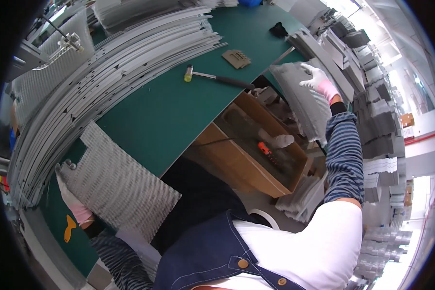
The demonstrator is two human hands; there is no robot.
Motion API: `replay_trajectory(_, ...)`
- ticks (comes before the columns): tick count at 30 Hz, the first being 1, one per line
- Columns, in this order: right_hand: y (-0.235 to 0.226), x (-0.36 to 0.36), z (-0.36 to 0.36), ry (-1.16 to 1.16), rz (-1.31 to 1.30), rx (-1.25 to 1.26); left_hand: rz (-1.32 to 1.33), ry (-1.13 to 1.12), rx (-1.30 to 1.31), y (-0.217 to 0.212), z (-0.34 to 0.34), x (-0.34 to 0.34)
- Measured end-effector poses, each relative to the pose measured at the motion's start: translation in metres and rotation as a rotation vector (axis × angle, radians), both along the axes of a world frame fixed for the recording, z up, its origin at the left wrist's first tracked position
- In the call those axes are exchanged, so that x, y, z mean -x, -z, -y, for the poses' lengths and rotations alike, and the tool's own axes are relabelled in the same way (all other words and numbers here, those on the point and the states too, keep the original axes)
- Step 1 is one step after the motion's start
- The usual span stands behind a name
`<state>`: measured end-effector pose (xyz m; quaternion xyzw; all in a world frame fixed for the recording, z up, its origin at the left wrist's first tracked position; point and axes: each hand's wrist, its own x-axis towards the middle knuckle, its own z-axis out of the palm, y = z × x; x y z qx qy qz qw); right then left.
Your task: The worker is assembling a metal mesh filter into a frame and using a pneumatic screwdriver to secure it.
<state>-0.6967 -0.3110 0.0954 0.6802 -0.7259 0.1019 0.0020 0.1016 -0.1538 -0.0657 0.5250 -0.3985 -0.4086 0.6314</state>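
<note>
The gloved left hand [73,199], fingers partly hidden, meets the edge of a grey mesh sheet [118,181] overhanging the green table [145,113]; its grip cannot be told. The right hand [317,81] spreads wide at curved mesh sheets [302,104].

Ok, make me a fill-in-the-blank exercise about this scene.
On the right hand, the white glove has a ____ cuff.
The left hand is at the edge of a mesh sheet; the left sleeve is patterned with ____.
The hammer lies on a ____ tabletop.
The small yellow tool lies nearer the ____ hand.

Missing words: pink; stripes; green; left.
</note>
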Motion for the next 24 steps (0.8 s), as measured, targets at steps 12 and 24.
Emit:
replay_trajectory(12, -0.011, -0.029, -0.108, -0.068, 0.233, -0.173, 0.203, -0.004, 0.038, -0.011, 0.003, 0.019)
replay_trajectory(24, -0.006, 0.022, -0.126, 0.051, 0.301, -0.376, 0.8, -0.054, 0.069, -0.019, -0.006, 0.02)
